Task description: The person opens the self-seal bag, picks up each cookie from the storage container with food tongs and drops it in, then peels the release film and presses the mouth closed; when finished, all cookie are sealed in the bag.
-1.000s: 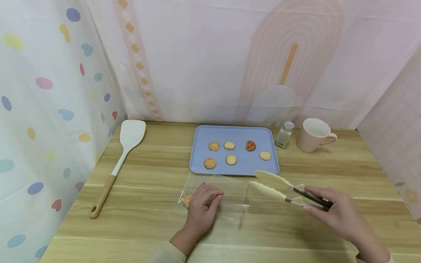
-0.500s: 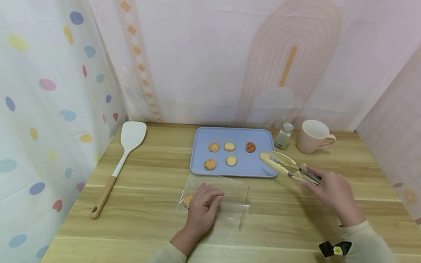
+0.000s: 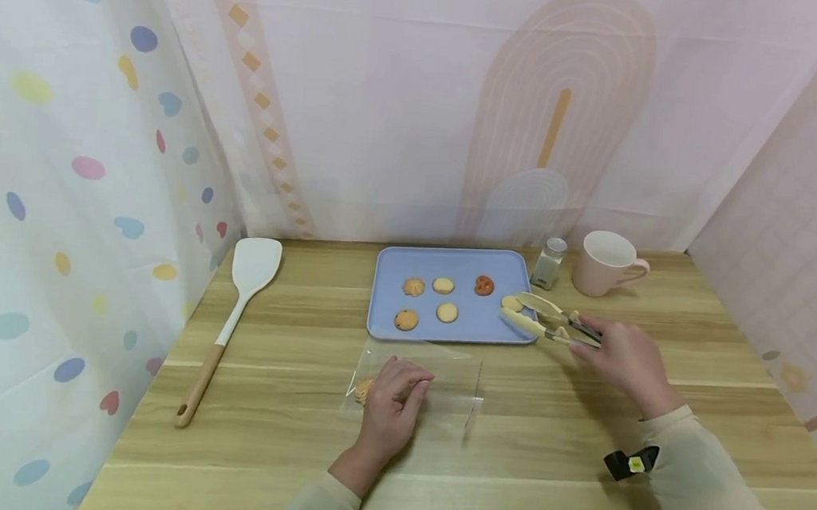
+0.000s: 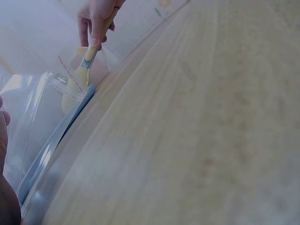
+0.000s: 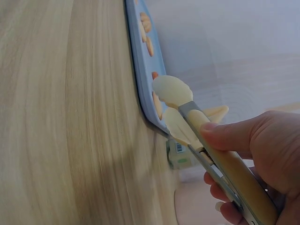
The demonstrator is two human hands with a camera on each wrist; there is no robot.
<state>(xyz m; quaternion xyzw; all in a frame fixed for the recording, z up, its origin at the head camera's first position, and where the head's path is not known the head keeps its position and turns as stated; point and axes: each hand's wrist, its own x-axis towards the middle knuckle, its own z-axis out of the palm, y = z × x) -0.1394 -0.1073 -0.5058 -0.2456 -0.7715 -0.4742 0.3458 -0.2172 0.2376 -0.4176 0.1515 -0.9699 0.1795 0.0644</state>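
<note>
My right hand (image 3: 627,360) grips a pair of tongs (image 3: 524,322) with cream tips and metal arms. The tips are spread around a pale round cookie (image 3: 511,303) at the right end of the blue tray (image 3: 478,323). In the right wrist view, thumb and fingers hold the tongs (image 5: 229,164) from both sides, tips over the tray's corner. My left hand (image 3: 393,402) pinches the upper film of a clear plastic bag (image 3: 452,378) lying before the tray. A cookie (image 3: 362,391) shows inside the bag's left end, partly hidden by this hand.
Several other cookies lie apart on the tray, among them a reddish pretzel-shaped one (image 3: 484,286). Behind the tongs stand a glass shaker (image 3: 549,264) and a pink mug (image 3: 604,264). A white spatula (image 3: 255,267) with a wooden handle lies at the left.
My right hand has carried the tongs forward and left, from beside the bag to the tray's right end, with the tips now at the pale cookie. The left hand and bag stay put.
</note>
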